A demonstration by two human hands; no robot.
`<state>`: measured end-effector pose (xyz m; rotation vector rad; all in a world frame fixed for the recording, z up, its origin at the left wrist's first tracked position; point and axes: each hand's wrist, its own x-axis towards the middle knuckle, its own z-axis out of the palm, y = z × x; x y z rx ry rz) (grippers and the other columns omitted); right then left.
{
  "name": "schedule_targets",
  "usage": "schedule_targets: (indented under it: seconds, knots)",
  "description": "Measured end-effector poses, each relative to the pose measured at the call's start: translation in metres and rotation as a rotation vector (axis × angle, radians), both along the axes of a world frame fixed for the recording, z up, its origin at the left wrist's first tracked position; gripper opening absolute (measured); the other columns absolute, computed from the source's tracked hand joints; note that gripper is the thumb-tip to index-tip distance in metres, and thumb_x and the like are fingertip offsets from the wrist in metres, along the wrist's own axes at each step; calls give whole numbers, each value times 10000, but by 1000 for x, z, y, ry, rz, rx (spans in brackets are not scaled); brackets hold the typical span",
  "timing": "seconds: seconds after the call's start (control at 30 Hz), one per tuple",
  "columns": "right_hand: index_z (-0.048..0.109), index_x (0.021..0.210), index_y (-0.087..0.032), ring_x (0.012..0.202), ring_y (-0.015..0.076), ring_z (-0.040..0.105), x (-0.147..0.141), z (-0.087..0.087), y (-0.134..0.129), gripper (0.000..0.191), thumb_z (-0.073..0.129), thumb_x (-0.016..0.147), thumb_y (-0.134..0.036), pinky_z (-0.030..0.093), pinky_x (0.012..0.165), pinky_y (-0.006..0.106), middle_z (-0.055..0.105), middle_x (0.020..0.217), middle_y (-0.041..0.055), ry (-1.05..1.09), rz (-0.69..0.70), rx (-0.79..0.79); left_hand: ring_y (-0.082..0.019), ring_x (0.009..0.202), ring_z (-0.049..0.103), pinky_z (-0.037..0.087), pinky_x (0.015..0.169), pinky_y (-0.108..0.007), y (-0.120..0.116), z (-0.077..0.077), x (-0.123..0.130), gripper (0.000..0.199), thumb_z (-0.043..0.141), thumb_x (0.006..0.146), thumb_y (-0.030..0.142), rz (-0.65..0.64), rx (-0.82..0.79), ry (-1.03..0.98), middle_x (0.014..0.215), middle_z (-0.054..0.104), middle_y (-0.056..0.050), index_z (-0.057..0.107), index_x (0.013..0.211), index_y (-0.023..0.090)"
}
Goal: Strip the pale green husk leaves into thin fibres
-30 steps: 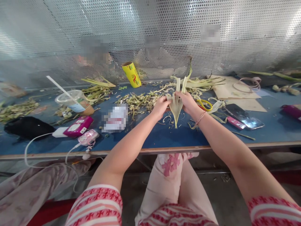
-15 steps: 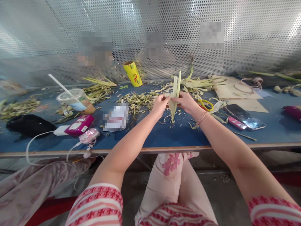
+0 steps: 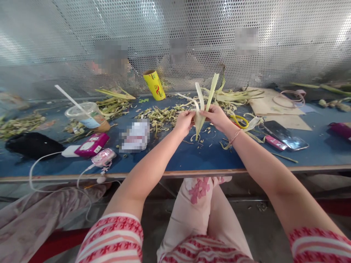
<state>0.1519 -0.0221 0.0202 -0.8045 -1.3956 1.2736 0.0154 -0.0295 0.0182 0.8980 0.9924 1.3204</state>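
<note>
Between my two hands, above the blue table, is a pale green leaf strip that looks like a dried husk or leaf, split into several upright strands and narrowing to a point below. My left hand pinches its left side. The fingers of my right hand are closed on the right side, near the tall greener strand. Just behind my hands lies a heap of shredded leaf pieces. Yellow-handled scissors rest beside my right wrist, partly hidden by it.
A yellow cardboard tube stands tilted near the perforated metal wall. Leftward are a plastic cup with a straw, a magenta device and a black pouch. A phone and brown card sheets lie right.
The upright strands have spread apart, the right one leaning further right and a thin one now sticking out to the left. Both hands stay in nearly the same place.
</note>
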Motion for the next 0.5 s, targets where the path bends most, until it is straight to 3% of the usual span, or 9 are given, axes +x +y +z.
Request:
schedule_targets:
  seconds: [0.3, 0.5]
  knots:
    - [665, 788, -188, 778, 181, 688, 2, -2, 3, 332, 867, 605, -376, 598, 754, 365, 710, 775, 10, 6, -108, -61, -141, 699, 679, 580, 721, -298, -7, 0, 2, 80, 692, 837, 177, -114, 99, 31, 730, 692, -22, 633, 783, 173]
    - [632, 777, -191, 654, 125, 623, 5, 3, 1, 270, 814, 667, -356, 522, 606, 256, 667, 713, -13, -48, -126, -174, -128, 704, 691, 580, 685, -276, 0, -7, 1, 52, 682, 829, 154, -83, 147, 118, 813, 730, -19, 641, 855, 175]
